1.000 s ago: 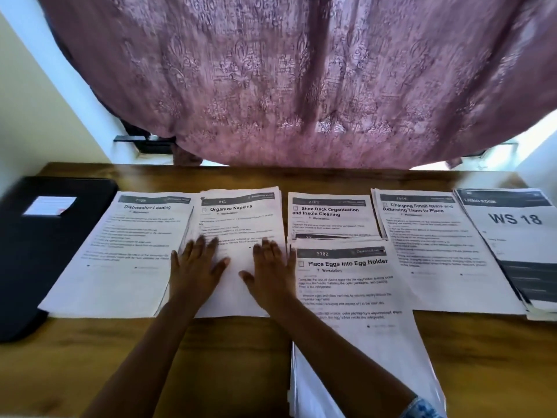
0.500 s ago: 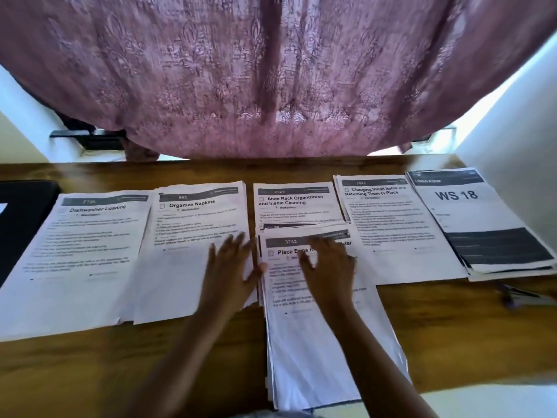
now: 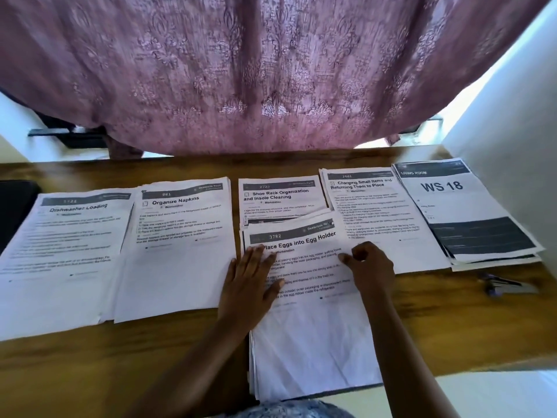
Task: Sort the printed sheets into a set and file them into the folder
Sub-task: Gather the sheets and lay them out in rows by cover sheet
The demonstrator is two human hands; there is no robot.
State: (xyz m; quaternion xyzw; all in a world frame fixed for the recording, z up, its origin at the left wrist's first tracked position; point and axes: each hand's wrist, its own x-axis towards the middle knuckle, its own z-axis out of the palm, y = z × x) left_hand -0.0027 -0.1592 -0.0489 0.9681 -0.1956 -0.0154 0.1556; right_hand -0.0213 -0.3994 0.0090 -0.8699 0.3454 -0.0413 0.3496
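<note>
Several stacks of printed sheets lie in a row on the wooden table (image 3: 120,357): "Dishwasher Loading" (image 3: 60,251), "Organize Napkins" (image 3: 177,251), "Shoe Rack Organization" (image 3: 280,197), "Charging Small Items" (image 3: 376,212) and "WS 18" (image 3: 452,206). In front of the row sits the "Place Eggs into Egg Holder" stack (image 3: 313,342). Its top sheet (image 3: 301,239) lies skewed, right side higher. My left hand (image 3: 247,285) rests flat on that stack's left edge, fingers apart. My right hand (image 3: 372,267) pinches the top sheet's right edge. The black folder (image 3: 15,206) shows only partly at the far left.
A pink patterned curtain (image 3: 271,70) hangs over the table's far edge. A white wall (image 3: 512,116) closes off the right side. A small dark object (image 3: 506,286), blurred, lies on the table below the "WS 18" stack. The table's near edge runs close to my body.
Both hands moved right, off the "Organize Napkins" stack and onto the egg holder stack. My right hand closed on the top sheet's edge, and the sheet turned askew. The view swung right.
</note>
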